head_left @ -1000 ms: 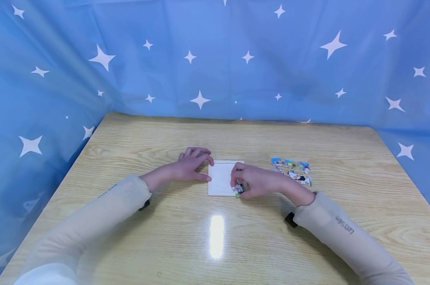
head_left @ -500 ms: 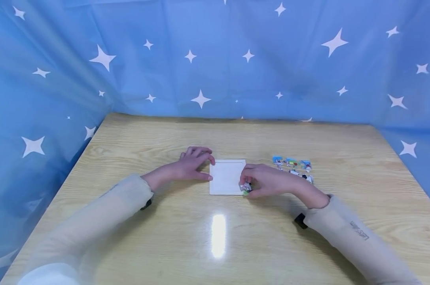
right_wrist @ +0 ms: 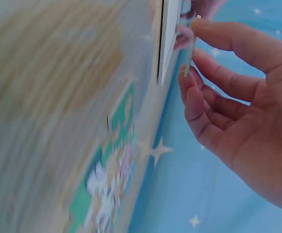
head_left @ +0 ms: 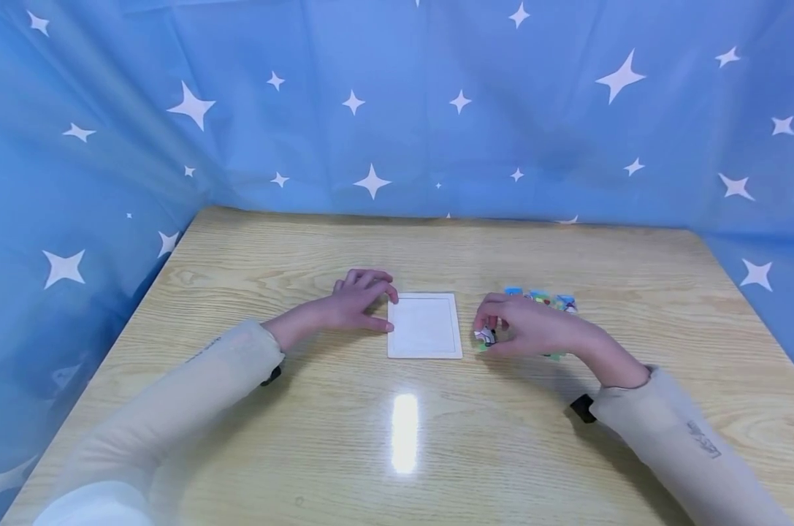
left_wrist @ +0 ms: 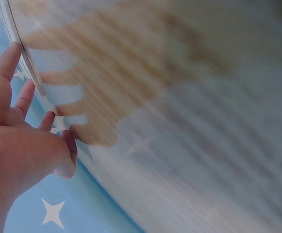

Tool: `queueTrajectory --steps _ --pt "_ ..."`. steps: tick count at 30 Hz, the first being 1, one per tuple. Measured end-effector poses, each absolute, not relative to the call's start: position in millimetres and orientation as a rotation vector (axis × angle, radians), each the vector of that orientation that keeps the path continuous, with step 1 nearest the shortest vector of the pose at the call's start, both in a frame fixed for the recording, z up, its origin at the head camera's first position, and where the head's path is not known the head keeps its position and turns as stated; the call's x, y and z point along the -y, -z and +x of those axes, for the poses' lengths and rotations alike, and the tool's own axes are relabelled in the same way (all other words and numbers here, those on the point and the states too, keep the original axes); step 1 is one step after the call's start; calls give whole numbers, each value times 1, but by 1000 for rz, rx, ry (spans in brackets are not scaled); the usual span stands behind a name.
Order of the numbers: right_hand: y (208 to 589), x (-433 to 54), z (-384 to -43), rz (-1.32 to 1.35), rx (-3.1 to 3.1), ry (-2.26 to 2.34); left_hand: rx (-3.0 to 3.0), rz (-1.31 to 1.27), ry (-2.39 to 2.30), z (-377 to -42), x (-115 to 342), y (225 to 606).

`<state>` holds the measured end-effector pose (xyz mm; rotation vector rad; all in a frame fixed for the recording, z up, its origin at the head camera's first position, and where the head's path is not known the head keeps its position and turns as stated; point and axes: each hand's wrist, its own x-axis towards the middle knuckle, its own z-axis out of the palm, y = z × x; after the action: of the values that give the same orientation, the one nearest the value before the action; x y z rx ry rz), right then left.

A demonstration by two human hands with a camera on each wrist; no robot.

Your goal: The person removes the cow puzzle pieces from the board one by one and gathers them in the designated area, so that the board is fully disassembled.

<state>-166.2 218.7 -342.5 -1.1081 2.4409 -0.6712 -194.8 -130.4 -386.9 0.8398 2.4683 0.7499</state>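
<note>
My right hand point(head_left: 535, 326) pinches a jigsaw puzzle piece point(head_left: 485, 336) between thumb and fingers, off the right side of a white square puzzle tray point(head_left: 425, 329). In the right wrist view the piece point(right_wrist: 191, 56) shows edge-on, thin and pale, clear of the table. My left hand point(head_left: 357, 303) lies at the tray's left edge, its thumb and forefinger tips touching the rim. The left wrist view shows its fingers point(left_wrist: 26, 94) spread and extended along that edge. The tray's recessed floor is bare white.
Several colourful puzzle pieces point(head_left: 565, 301) lie on the wooden table point(head_left: 304, 453), partly hidden behind my right hand; in the right wrist view these pieces point(right_wrist: 124, 114) are blurred. A blue curtain point(head_left: 410, 139) with white stars hangs behind and at the sides.
My right hand has moved right with the puzzle piece, from over the tray's lower right corner to beside the tray. My left hand stays at the tray's left edge.
</note>
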Motion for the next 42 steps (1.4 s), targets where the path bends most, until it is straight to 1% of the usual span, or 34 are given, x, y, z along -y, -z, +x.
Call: queueTrajectory --steps 9,18,28,42 --pt "339 -243 -166 -1102 -2498 651 -2468 836 -752 -195 131 389" --pt "341 -273 -163 -1005 -2544 650 -2474 840 -741 -193 132 385" --pt "341 -294 -158 -989 -2579 631 -2471 842 -737 -193 131 387" --pt "351 -324 -152 -1052 -2616 663 -2478 848 -735 -193 132 388"
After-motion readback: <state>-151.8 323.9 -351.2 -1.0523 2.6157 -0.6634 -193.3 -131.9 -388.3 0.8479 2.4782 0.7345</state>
